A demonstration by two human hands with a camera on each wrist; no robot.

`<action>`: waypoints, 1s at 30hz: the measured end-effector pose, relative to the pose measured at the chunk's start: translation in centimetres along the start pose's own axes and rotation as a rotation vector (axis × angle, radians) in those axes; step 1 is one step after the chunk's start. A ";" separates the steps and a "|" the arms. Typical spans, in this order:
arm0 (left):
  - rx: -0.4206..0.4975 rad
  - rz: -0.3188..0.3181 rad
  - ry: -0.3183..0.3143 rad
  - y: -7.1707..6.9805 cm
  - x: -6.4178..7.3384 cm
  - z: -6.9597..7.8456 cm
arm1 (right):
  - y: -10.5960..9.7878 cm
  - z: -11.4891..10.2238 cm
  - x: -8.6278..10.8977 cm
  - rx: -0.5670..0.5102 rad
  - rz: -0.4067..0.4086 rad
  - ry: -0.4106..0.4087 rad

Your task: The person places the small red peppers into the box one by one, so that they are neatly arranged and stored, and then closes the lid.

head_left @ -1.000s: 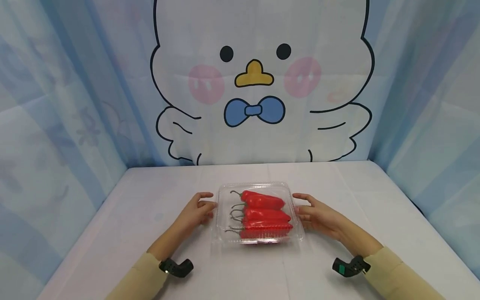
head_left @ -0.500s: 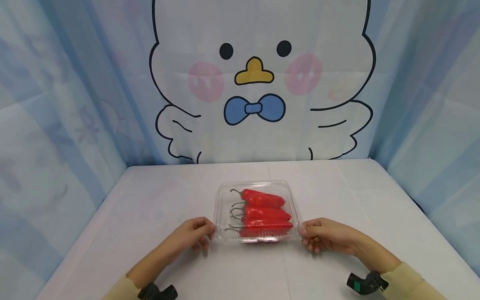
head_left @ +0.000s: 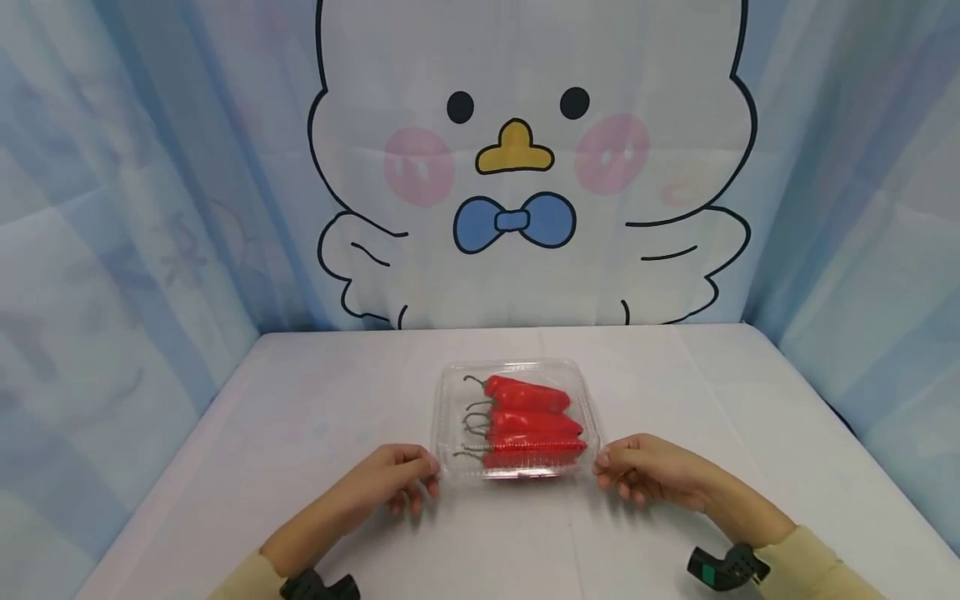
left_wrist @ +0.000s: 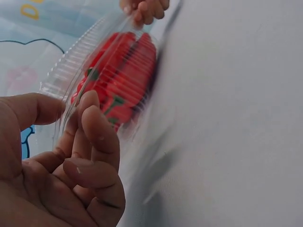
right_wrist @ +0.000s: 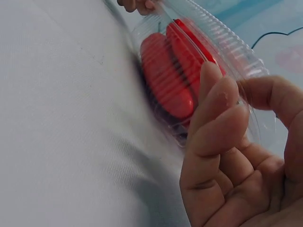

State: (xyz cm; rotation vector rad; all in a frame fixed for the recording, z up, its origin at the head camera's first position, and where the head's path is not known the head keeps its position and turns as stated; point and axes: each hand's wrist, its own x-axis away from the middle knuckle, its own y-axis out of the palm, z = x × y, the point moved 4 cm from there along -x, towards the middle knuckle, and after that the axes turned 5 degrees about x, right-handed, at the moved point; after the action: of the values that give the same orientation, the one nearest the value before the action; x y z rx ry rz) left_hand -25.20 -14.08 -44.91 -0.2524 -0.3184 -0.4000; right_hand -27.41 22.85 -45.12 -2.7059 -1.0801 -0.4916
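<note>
A clear plastic clamshell box (head_left: 517, 367) with its lid down stands on the white table. Inside it several red peppers (head_left: 536, 423) lie side by side, their green stems toward the left. My left hand (head_left: 390, 482) pinches the rim at the near left corner between thumb and index finger. At the near right corner my right hand (head_left: 656, 468) pinches the rim in the same way. Both wrist views show each thumb at the box's edge (left_wrist: 66, 116), with the other fingers loosely curled below it.
White cloth covers the table (head_left: 337, 383). Behind it hangs a curtain (head_left: 517, 283) with a cartoon bird, and blue curtains (head_left: 135, 250) close in both sides. Each wrist wears a black camera (head_left: 727, 568).
Both hands have come from beside the box's sides toward its near corners and now pinch the rim there. The box has hardly moved.
</note>
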 end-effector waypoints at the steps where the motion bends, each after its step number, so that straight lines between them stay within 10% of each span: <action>1: 0.002 0.020 -0.003 -0.1 -0.2 0.2 | -0.1 -0.1 -0.2 0.001 0.039 0.010; 13: 0.097 0.204 0.022 -1.8 -4.3 1.0 | -1.0 -1.0 -3.2 -0.076 0.345 0.019; 30: 0.125 0.189 0.023 -2.6 -4.6 1.6 | -1.8 -1.8 -3.4 -0.134 0.317 -0.044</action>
State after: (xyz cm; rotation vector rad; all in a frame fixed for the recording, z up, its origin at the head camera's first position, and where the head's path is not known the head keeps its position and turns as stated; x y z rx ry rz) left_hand -30.75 -14.34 -44.58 -0.1536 -0.2929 -0.1957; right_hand -31.42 21.41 -44.62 -2.9409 -0.6271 -0.4647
